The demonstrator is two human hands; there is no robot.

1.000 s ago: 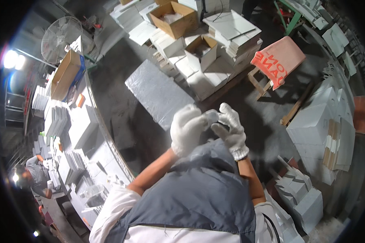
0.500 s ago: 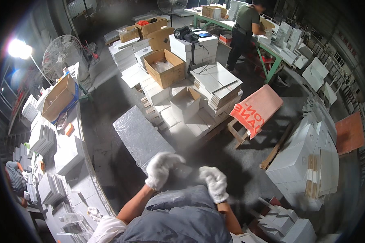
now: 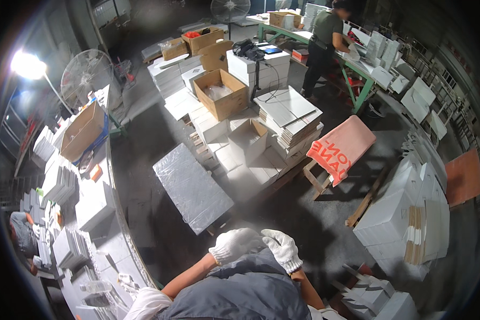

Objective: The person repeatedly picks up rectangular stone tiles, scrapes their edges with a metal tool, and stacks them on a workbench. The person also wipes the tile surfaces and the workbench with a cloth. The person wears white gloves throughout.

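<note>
My left hand (image 3: 236,246), in a white knitted glove, is in front of my grey apron (image 3: 240,285). Its fingers are bent in together, and whatever may be inside them is hidden. Close against its fingertips is my right hand (image 3: 284,250), gloved the same way. The right fingers curve toward the left hand, with a gap between them and the thumb, and I see nothing held there. Beyond both hands, a grey slab-like top wrapped in clear film (image 3: 193,186) stands at an angle, touched by neither hand.
Ahead, white blocks carry an open cardboard box (image 3: 221,96) and stacked flat boards (image 3: 288,109). A pink cloth (image 3: 344,146) covers a wooden stool. A long workbench (image 3: 120,242) runs along my left; white cartons (image 3: 392,213) stand right. A person (image 3: 325,42) works at the far green-legged table.
Both hands have come together: the left moved right and down, off the wrapped top's near edge, and the right moved slightly down. The view has shifted a little.
</note>
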